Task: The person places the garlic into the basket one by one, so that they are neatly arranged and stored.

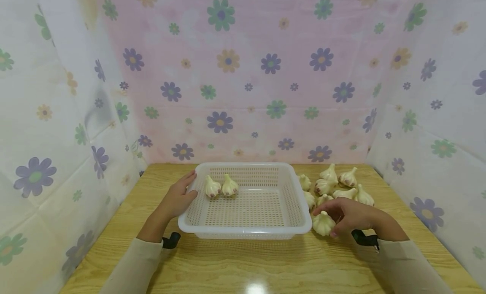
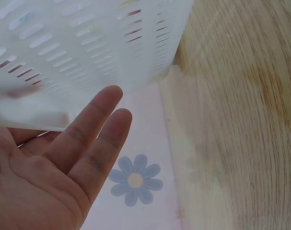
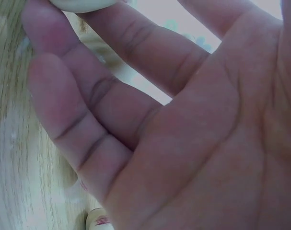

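A white plastic basket (image 1: 244, 230) with slotted walls stands in the middle of the table, two garlic bulbs (image 1: 229, 186) inside at its back left. My left hand (image 1: 180, 196) rests on the basket's left rim. In the left wrist view, two of its fingers (image 2: 99, 112) extend fairly straight beside the outer wall. Beside the basket's right front corner, my right hand (image 1: 355, 216) pinches a garlic bulb (image 1: 322, 223) between thumb and fingers. Only that bulb's edge (image 3: 85, 4) shows at the top of the right wrist view.
Several more garlic bulbs (image 1: 328, 173) lie in a loose group on the wooden table (image 1: 243, 264), right of the basket and behind my right hand. Flowered cloth (image 1: 247, 95) hangs along the back and both sides.
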Demonstrator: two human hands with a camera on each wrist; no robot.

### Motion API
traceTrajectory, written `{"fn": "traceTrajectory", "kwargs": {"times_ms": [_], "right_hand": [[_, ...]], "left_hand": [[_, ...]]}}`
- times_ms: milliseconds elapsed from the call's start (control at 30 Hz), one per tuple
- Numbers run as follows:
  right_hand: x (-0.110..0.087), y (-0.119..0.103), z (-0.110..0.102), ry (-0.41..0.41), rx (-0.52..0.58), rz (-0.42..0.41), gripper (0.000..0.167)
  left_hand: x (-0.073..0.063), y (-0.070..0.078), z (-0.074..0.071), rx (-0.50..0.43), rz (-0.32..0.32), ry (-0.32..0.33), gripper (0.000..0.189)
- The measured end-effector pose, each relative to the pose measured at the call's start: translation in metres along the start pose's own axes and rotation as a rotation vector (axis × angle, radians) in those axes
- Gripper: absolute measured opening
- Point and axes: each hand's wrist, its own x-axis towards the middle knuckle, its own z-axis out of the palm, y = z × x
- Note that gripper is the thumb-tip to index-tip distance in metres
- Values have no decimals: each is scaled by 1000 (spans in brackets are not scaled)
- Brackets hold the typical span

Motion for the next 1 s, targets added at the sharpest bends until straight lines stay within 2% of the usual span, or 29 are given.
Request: {"fn": "traceTrajectory", "kwargs": {"times_ms": [167, 433, 800, 900, 1000], "right_hand": [[-2, -1, 0, 10, -17, 25, 58], [-3, -8, 2, 67, -123, 43, 50], [-5, -15, 0, 124, -184, 60, 54], [-6, -16, -1, 150, -210, 69, 45], [-7, -18, 0, 190, -247, 81, 27]], "left_hand": [[0, 1, 0, -3, 4, 2, 67], [0, 1, 0, -5, 0, 5, 66], [0, 2, 0, -7, -16, 0, 67], [-1, 2, 0, -10, -23, -2, 67], [0, 2, 0, -11, -24, -2, 67]]}}
